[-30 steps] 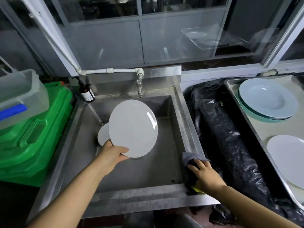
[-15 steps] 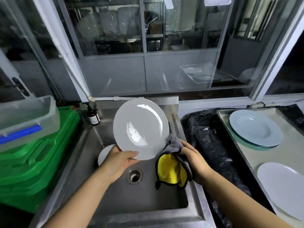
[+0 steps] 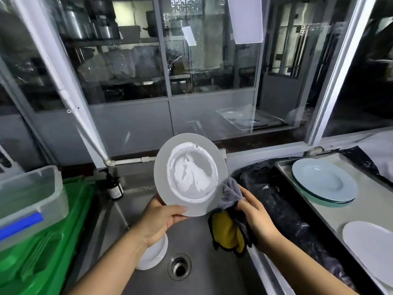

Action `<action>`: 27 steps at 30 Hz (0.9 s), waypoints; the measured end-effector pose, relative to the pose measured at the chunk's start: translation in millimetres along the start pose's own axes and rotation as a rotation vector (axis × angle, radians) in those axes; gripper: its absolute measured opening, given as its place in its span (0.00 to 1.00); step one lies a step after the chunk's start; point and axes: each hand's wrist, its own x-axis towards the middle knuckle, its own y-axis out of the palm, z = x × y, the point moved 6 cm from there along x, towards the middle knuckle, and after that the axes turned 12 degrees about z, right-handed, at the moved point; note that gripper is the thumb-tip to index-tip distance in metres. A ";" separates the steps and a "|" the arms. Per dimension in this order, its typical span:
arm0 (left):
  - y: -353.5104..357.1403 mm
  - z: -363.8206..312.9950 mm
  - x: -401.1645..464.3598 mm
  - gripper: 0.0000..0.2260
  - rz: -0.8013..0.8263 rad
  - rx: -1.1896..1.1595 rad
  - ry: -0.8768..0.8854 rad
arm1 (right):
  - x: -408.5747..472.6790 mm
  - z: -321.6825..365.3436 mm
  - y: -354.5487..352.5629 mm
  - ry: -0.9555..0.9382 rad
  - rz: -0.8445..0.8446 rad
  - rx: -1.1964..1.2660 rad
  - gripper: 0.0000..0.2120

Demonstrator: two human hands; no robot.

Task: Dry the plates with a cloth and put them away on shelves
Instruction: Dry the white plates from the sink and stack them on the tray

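My left hand [image 3: 158,220] grips the lower rim of a wet white plate [image 3: 190,174], held upright above the steel sink [image 3: 204,279]. Water glistens in the plate's centre. My right hand [image 3: 256,218] holds a grey and yellow cloth [image 3: 228,226], whose grey corner touches the plate's right edge. A small stack of white plates [image 3: 154,254] sits in the sink under my left wrist, partly hidden.
On the right a metal tray [image 3: 348,213] holds a pale blue deep plate [image 3: 324,183] and a white plate [image 3: 372,250]. Black plastic [image 3: 282,205] lies between sink and tray. Green crates [image 3: 42,241] with a clear tub [image 3: 29,194] stand left. A brown pump bottle [image 3: 113,186] stands behind the sink.
My left hand lifted the plate out of the sink and tilted its face toward me. My right hand picked the cloth off the sink edge and brought it to the plate's right rim.
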 end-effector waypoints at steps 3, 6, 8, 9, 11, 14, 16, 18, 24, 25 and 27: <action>-13.7 -7.2 1.4 0.28 -0.014 0.013 0.005 | -0.4 4.0 -2.9 -0.135 -0.223 -0.230 0.23; -22.3 -11.2 1.6 0.27 -0.007 0.020 0.003 | 0.5 14.7 9.6 -0.317 -0.331 -0.463 0.29; -22.7 -12.7 2.0 0.25 0.007 0.030 0.001 | 3.6 26.6 33.1 -0.500 -0.272 -0.684 0.30; -21.5 -13.3 2.1 0.23 0.017 0.036 0.000 | 6.1 29.0 47.7 -0.583 -0.220 -0.818 0.29; -17.0 -14.8 1.9 0.22 0.048 0.046 0.000 | 17.2 23.6 72.8 -0.679 -0.117 -1.063 0.29; -16.9 -17.4 0.6 0.22 0.072 0.035 0.006 | 28.3 10.7 96.6 -0.732 -0.015 -1.227 0.27; -18.2 -20.2 -1.4 0.22 0.103 0.039 0.008 | 30.1 16.6 110.9 -0.785 0.074 -1.220 0.27; -13.0 -21.1 -4.8 0.23 0.163 0.081 0.001 | 31.4 29.2 125.5 -0.843 0.172 -1.230 0.28; -1.5 -22.6 -9.0 0.24 0.212 0.146 -0.018 | 56.5 59.9 128.7 -0.902 0.076 -1.444 0.32; -3.9 -24.8 -8.6 0.24 0.190 0.140 -0.014 | 60.4 62.5 121.6 -0.878 0.027 -1.475 0.32; -8.2 -29.9 -8.7 0.24 0.154 0.121 -0.005 | 65.8 67.1 100.8 -0.781 -0.063 -1.479 0.33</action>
